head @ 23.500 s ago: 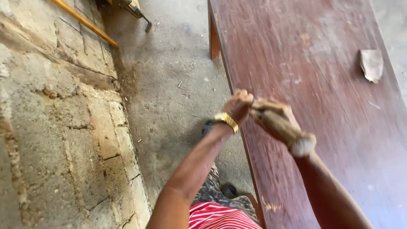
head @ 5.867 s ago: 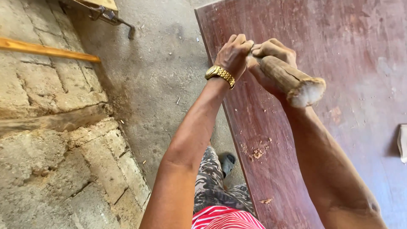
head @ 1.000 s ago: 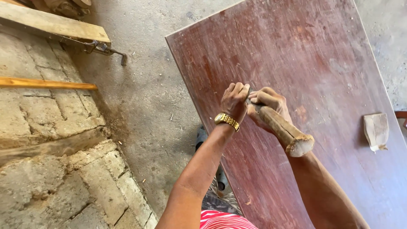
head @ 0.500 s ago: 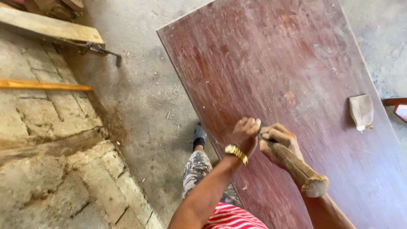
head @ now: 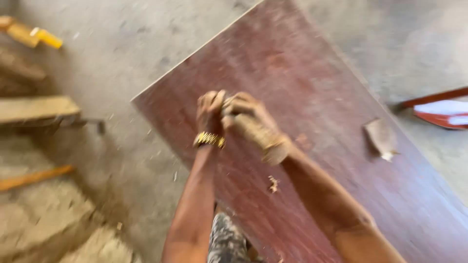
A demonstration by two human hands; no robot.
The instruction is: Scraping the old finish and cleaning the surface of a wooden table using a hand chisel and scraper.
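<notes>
Near the board's left edge, both my hands meet | right hand [head: 243, 109] wraps a rough wooden handle [head: 261, 139], left hand [head: 210, 109] presses closed beside it, blurred | board [head: 341, 204] flat, reddish-brown, scuffed, wide bare stretch ahead | paper scrap [head: 381, 139] lies right | concrete floor [head: 122, 48], planks [head: 36, 108] left of board.

- I see a reddish-brown wooden bench [head: 312, 73] running slantwise across my view, its top scuffed.
- A folded scrap of sandpaper [head: 381, 139] lies on it toward the right edge.
- A small pale wood chip [head: 273, 184] lies near the middle.
- The picture is blurred.
</notes>
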